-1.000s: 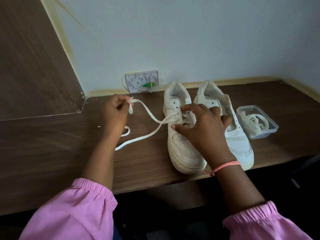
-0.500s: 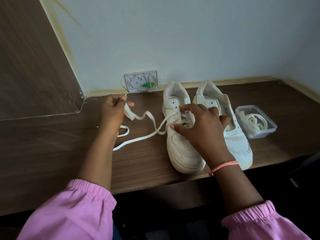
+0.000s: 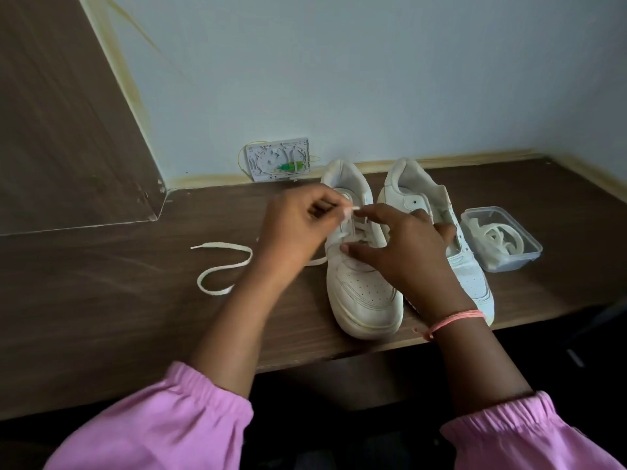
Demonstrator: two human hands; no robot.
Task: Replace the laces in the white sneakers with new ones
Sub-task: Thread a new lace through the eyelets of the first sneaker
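Two white sneakers stand side by side on the wooden desk, toes toward me. Over the eyelets of the left sneaker, my left hand pinches the tip of a white lace. The rest of that lace trails in a loop on the desk to the left. My right hand rests on the left sneaker's tongue area with fingers spread, steadying it. The right sneaker has bare eyelets and is partly hidden behind my right hand.
A clear plastic box holding coiled white laces sits right of the sneakers. A white wall plate with a green connector is at the desk's back edge. A wooden side panel rises at the left. The desk's front edge is near my wrists.
My left hand moved right from the desk's left side to the sneaker's eyelets, carrying one lace tip. The loose lace end settled into a loop on the desk.
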